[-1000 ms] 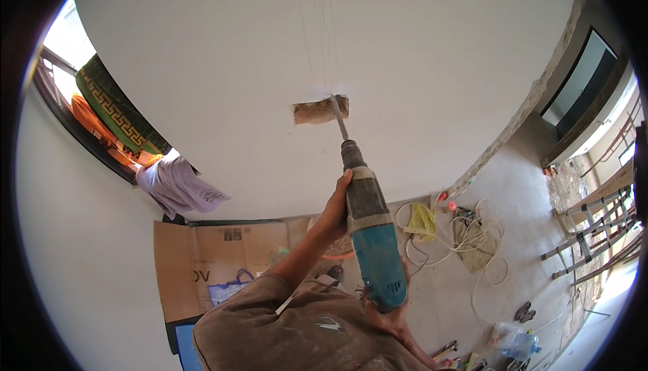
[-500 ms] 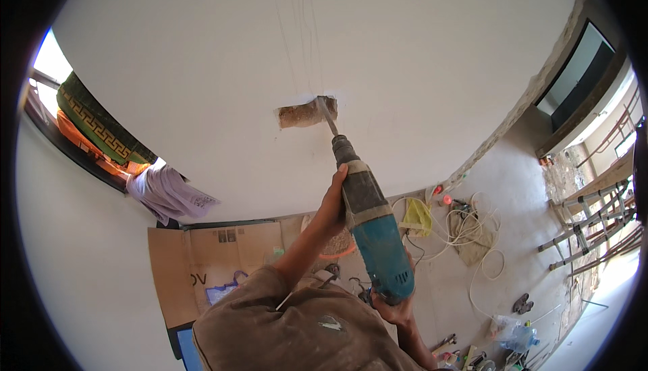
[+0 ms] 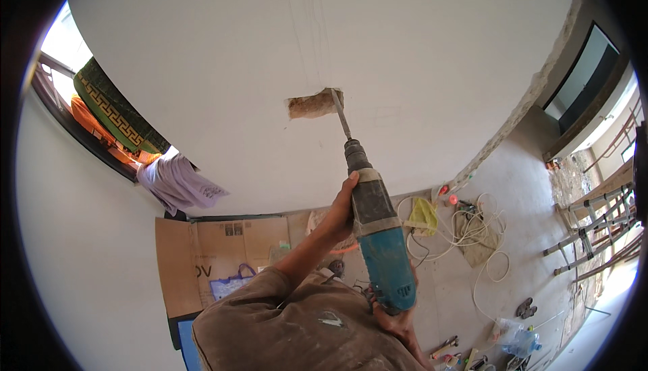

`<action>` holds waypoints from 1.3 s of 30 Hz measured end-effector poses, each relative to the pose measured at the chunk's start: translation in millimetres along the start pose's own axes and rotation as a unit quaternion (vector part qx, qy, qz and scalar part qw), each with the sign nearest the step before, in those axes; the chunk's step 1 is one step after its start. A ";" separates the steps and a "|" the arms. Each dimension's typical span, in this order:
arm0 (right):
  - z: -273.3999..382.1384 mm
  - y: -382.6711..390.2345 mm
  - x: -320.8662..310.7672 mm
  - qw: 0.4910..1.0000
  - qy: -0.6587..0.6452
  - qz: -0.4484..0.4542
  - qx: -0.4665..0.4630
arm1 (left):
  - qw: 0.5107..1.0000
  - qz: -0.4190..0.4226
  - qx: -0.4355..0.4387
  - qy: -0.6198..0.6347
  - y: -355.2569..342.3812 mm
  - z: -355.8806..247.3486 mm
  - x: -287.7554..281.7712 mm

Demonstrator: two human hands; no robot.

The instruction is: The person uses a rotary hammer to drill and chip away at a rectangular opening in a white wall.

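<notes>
A teal and dark grey rotary hammer drill (image 3: 383, 249) points up and forward at a white wall (image 3: 236, 162). Its steel chisel bit (image 3: 342, 114) reaches into the right end of a shallow, rough hole (image 3: 309, 105) with brown masonry showing. My left hand (image 3: 343, 205) is wrapped round the front of the drill body, thumb up beside the collar. Behind, my right hand (image 3: 397, 320) grips the rear handle; most of its fingers are hidden under the tool. Faint pencil lines run up the wall above the hole.
Flattened cardboard (image 3: 236, 243) leans at the lower left by a blue and white bag (image 3: 228, 284). Loose white cable (image 3: 466, 236) coils on the floor at right, near a yellow-green cloth (image 3: 423, 216). A ladder (image 3: 587, 229) lies far right. Clothes (image 3: 179, 182) hang over the window ledge.
The view has shifted slightly, and the hole sits a little higher and farther right in it. The bit stays at the hole's right end, now more upright. Both hands keep their hold.
</notes>
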State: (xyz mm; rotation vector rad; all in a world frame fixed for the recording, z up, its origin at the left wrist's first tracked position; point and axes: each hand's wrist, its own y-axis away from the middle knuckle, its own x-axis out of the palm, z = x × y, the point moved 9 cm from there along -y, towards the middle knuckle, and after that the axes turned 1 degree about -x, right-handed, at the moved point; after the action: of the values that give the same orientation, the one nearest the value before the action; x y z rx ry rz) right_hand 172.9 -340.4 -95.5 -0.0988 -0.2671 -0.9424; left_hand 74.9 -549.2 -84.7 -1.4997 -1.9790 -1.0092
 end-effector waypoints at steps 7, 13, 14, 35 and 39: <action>37.1 -24.6 25.5 0.993 0.066 0.028 -0.091 | 0.999 0.023 0.027 -0.009 -7.3 -25.4 5.8; 54.9 -28.6 36.9 0.992 0.060 0.026 -0.106 | 0.999 0.028 0.022 0.013 -8.7 -29.1 4.3; 60.6 -29.9 40.1 0.991 0.068 0.026 -0.110 | 0.999 0.029 0.023 0.017 -9.2 -30.7 5.0; 36.6 -13.1 34.7 0.991 0.059 0.043 -0.111 | 0.998 0.019 0.058 0.003 16.5 -29.4 4.3; 38.6 -12.1 43.1 0.988 0.073 0.042 -0.128 | 0.998 0.024 0.065 0.003 21.4 -35.3 2.3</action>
State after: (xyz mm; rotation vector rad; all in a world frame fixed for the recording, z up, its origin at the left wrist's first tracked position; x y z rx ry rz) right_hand 180.1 -373.7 -47.1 -0.2742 -0.0058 -0.8919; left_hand 92.1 -572.3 -54.9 -1.4648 -1.9553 -0.8458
